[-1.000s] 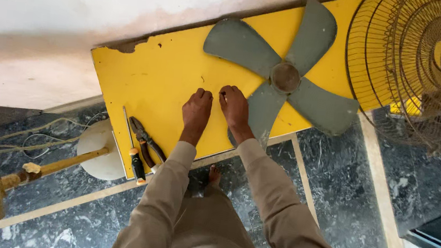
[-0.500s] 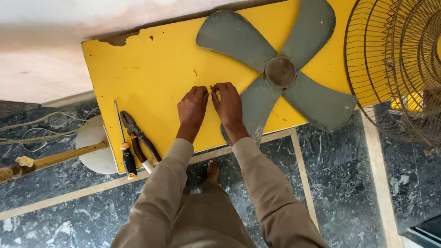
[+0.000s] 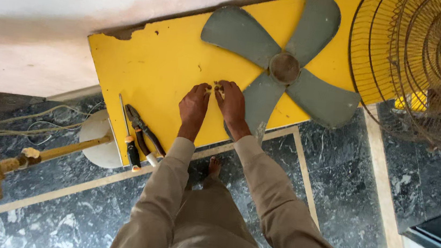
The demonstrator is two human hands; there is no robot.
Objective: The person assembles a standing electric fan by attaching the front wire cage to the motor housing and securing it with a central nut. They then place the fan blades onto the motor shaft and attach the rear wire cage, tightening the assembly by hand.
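left hand [image 3: 193, 107]: palm down on the yellow board [image 3: 145, 63], fingertips bunched against a small pale part [image 3: 214, 89].
right hand [image 3: 231, 104]: just beside the left, fingertips meeting it at the same small part; heel of the hand lies over the edge of a fan blade.
grip: both hands pinch the small part between their fingertips (too tiny to tell what it is).
small part: on the board at the centre of the view, at 8 o'clock from the fan hub, near it.
fan blade [image 3: 282, 65]: grey, four-lobed, flat on the board, at 1 o'clock from the hands.
wire guard [image 3: 420, 62]: rusty fan cage at 3 o'clock from the blade, overlapping the board's right end.
pliers [image 3: 144, 132]: at 8 o'clock from the left hand, near the board's lower left corner.
screwdriver [image 3: 130, 142]: just beside the pliers, on their left.
fan stand [image 3: 67, 147]: round base and pole on the dark marble floor [image 3: 345, 174], at 9 o'clock from the tools.
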